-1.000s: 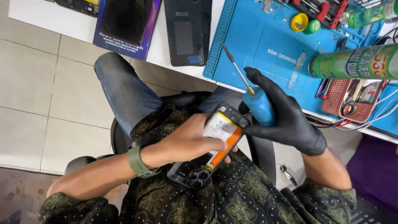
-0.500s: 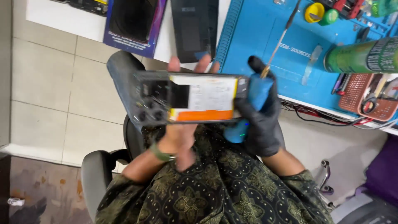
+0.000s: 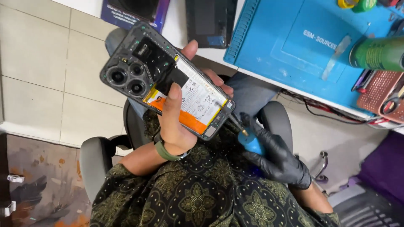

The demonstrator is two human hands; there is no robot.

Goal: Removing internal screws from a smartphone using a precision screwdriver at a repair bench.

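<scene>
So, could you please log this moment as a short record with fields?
left hand: bare hand grips the opened phone, thumb across the battery
right hand: black-gloved hand holds a blue-handled screwdriver, tip at the phone's lower edge
phone: back cover off, cameras up, tilted above the lap
bench: blue mat, green can lying on it
seat: grey chair

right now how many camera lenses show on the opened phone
3, clustered at the phone's upper-left corner: one far left, one above right, one below. Left hand holds the phone; none looks hidden.
</scene>
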